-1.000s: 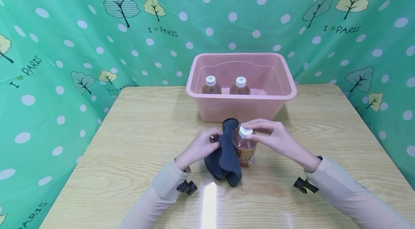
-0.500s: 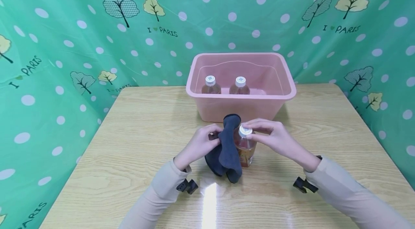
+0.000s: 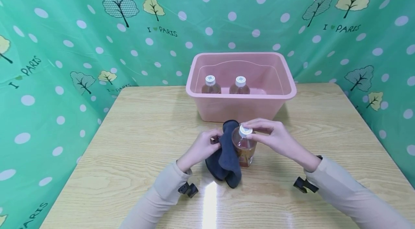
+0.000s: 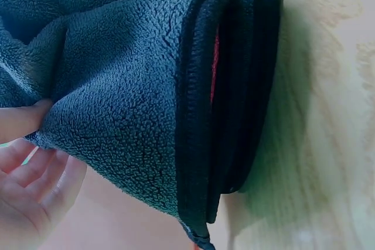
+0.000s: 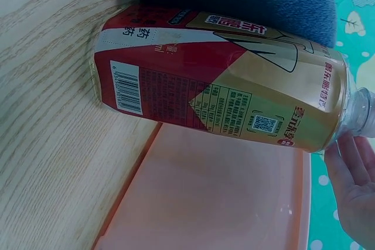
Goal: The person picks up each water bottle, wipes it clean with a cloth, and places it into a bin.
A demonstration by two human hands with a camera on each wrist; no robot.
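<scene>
My left hand (image 3: 205, 147) pinches a dark blue, fleecy cloth (image 3: 231, 157), bunched and draped in folds with its lower edge near the table. In the left wrist view, the thumb lies on the cloth (image 4: 123, 92) and a dark trim runs along its edge. The cloth presses against the left side of an upright drink bottle (image 3: 245, 153) with a white cap. Thumb and fingers of my right hand (image 3: 277, 138) grip that bottle at the cap. The right wrist view gives the bottle's red and gold label (image 5: 217, 80), with a barcode and small print.
A pink plastic bin (image 3: 241, 106) stands right behind the hands, against the green patterned curtain (image 3: 207, 16). Inside it are two more white-capped bottles, a left bottle (image 3: 211, 88) and a right bottle (image 3: 240, 88). Light wood tabletop (image 3: 139, 131) extends to both sides.
Along the bottle's side, the cloth and my left hand rose slightly away from me, then came back down towards me. My right hand and the bottle have stayed in place.
</scene>
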